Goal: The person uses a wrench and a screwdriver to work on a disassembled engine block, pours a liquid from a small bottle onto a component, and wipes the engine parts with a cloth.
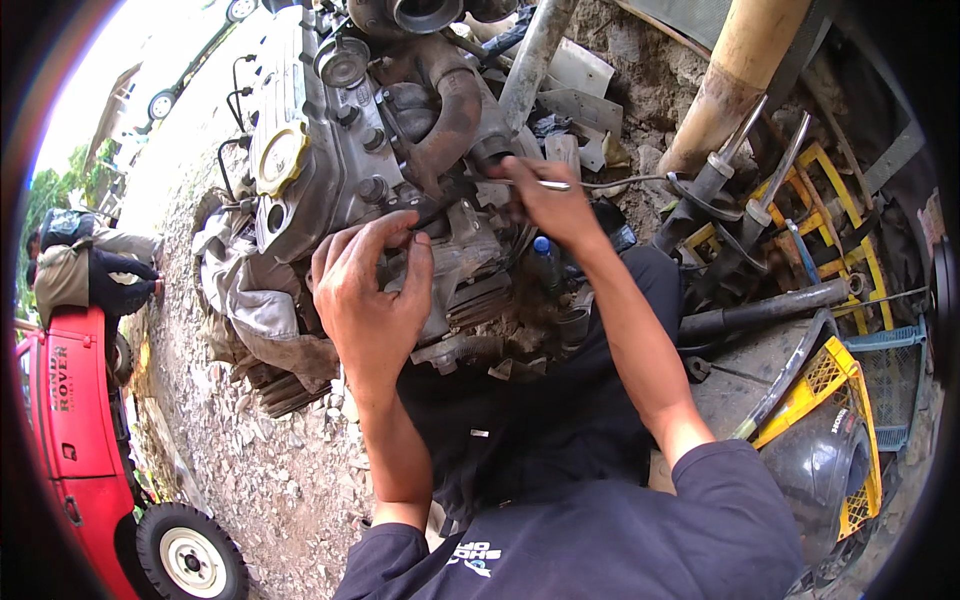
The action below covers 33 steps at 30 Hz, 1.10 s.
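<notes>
A grimy metal engine with a rusty curved pipe and a yellow-rimmed cap fills the upper middle. My left hand is curled at the engine's lower middle, thumb and forefinger close together by a dark fitting; what they grip is unclear. Right of it, my right hand grips a thin silver tool near the pipe's lower end, its fingertips partly hidden. Below that hand stands a blue-capped bottle, and a grey cloth is draped at the engine's left.
Bamboo post, strut-like metal parts, yellow crates and a dark helmet crowd the right. At left are gravel, a red vehicle and at least one other person, bent over.
</notes>
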### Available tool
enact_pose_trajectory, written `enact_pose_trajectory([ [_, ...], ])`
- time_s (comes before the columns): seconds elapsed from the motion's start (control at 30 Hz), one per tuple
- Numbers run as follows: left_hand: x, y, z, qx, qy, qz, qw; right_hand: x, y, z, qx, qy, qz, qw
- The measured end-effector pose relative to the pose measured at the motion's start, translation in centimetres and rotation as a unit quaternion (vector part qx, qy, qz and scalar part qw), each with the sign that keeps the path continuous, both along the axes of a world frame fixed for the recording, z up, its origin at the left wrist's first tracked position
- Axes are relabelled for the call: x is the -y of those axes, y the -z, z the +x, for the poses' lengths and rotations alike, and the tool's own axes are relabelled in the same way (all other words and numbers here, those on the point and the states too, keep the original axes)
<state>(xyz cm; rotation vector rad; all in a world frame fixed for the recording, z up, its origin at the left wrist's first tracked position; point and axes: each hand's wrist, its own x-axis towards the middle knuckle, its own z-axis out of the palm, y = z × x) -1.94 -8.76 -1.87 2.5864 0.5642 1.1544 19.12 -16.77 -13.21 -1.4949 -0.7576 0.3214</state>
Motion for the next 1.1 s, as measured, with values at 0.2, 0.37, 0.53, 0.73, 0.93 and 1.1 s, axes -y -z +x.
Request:
enact_pose_trajectory([
  [0.2, -0.1, 0.3, 0.1, 0.013, 0.0, 0.01, 1.0, 3.5, -1.1, -0.9, -0.145, 0.007, 0.075, 0.987],
  [0.37, 0.1, 0.3, 0.0, 0.012, -0.005, 0.005, 1.0, 3.6, 2.2, -1.6, -0.012, 0.062, 0.013, 0.998],
  [0.53, -0.1, 0.3, -0.1, 0.011, -0.002, 0.012, 1.0, 3.2, 0.5, -4.0, -0.131, 0.01, 0.122, 0.984],
  [0.73, 0.0, -0.1, -0.1, 0.002, 0.009, 0.004, 1.0, 2.3, 3.3, -1.7, -0.026, 0.053, -0.018, 0.998],
  [0.93, -0.1, 0.0, -0.2, 0.003, 0.01, -0.006, 1.0, 2.0, 5.8, -2.3, -0.201, -0.015, 0.087, 0.976],
  [1.1, -0.2, 0.2, -0.3, 0.016, 0.013, -0.019, 1.0, 3.3, 2.3, -1.6, -0.188, 0.074, 0.107, 0.974],
])
